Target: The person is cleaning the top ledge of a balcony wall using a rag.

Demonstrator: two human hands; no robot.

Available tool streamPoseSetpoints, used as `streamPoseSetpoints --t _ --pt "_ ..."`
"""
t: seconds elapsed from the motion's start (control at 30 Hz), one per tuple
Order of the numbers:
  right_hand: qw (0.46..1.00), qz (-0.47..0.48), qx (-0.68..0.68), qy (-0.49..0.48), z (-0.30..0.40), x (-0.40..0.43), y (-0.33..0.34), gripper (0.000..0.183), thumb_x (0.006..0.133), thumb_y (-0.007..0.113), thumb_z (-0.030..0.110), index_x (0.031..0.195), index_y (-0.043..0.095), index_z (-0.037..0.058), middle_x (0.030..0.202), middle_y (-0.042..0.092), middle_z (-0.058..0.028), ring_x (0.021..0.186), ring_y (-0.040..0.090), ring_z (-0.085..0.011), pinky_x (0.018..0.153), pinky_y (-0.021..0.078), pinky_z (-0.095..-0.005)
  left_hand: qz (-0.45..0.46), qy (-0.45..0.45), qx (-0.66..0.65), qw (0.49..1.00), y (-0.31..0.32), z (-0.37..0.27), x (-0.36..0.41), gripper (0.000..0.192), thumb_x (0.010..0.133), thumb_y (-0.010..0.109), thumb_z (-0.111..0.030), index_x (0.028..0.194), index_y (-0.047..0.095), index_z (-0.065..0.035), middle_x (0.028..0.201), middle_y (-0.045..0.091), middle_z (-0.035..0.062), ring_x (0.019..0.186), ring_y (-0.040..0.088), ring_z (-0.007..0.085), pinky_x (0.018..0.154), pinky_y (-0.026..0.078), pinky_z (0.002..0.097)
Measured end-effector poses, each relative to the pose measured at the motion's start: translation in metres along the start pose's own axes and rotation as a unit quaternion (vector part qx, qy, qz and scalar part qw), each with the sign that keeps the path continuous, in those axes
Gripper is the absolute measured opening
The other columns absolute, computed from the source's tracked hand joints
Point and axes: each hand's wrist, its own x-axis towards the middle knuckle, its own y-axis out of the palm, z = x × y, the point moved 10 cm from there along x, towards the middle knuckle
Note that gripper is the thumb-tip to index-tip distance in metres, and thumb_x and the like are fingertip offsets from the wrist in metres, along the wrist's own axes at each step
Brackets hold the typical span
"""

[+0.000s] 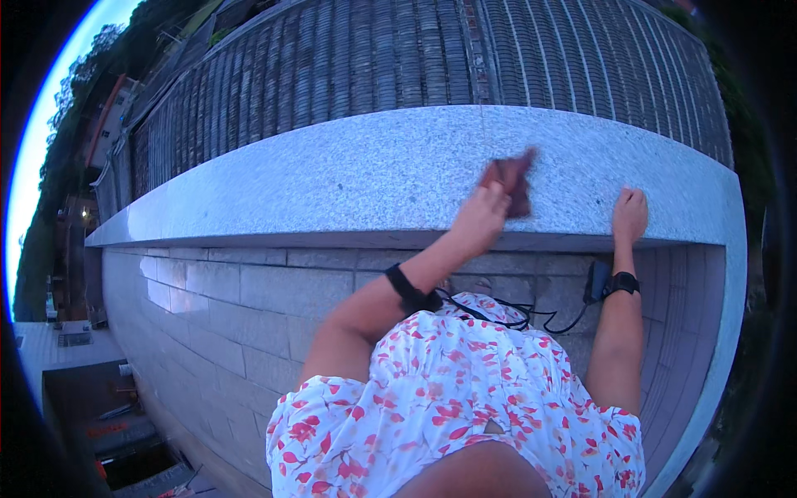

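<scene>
My left hand (pixel 482 215) grips a crumpled reddish-brown cloth (pixel 515 182), slightly blurred, over the speckled granite top of a parapet wall (pixel 386 168). Part of the cloth juts out beyond the fingers toward the far edge. To the right, my right hand (pixel 630 215) is at the near edge of the same granite slab, its fingers curled in and nothing visible in them. Both wrists wear black straps, and a dark device (pixel 598 281) hangs by the right one. A black cable (pixel 529 311) runs between the two arms in front of the floral dress.
Beyond the parapet slopes a grey tiled roof (pixel 373 56). The granite coping turns a corner at the right and runs back along that side (pixel 735 299). Paving tiles (pixel 249 324) cover the floor on the left. Buildings and trees stand farther off at the left.
</scene>
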Motion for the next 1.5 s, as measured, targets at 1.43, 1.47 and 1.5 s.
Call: streamPoseSetpoints --t 1.43,1.47,1.5 --pt "0.999 0.011 0.008 0.029 -0.002 -0.002 0.001 0.028 0.084 0.043 0.031 0.078 0.05 0.0053 0.082 0.053 -0.0125 0.08 0.05 -0.032 0.067 0.0388 -0.0425 -0.083 -0.241 0.047 0.966 -0.1 0.124 -0.053 0.038 0.073 0.056 -0.032 0.072 0.056 0.0059 0.064 0.057 0.0197 0.057 0.054 0.0355 0.06 0.044 0.0411" --pt "0.999 0.011 0.013 0.028 -0.002 -0.002 0.001 0.027 0.084 0.043 0.031 0.077 0.05 0.0054 0.082 0.054 -0.0126 0.08 0.05 -0.0322 0.067 0.0388 -0.0428 -0.083 -0.241 0.047 0.966 -0.098 0.121 -0.055 0.038 0.073 0.056 -0.032 0.072 0.056 0.0059 0.064 0.057 0.0197 0.057 0.054 0.0355 0.06 0.044 0.0411" --pt "1.0 -0.005 0.015 0.026 -0.002 -0.002 -0.003 0.027 0.083 0.043 0.031 0.077 0.05 0.0054 0.082 0.054 -0.0126 0.08 0.05 -0.0325 0.067 0.0388 -0.043 -0.103 -0.222 0.053 0.968 -0.101 0.117 -0.056 0.035 0.072 0.056 -0.028 0.071 0.057 0.0062 0.062 0.057 0.0198 0.057 0.053 0.0365 0.061 0.044 0.0423"
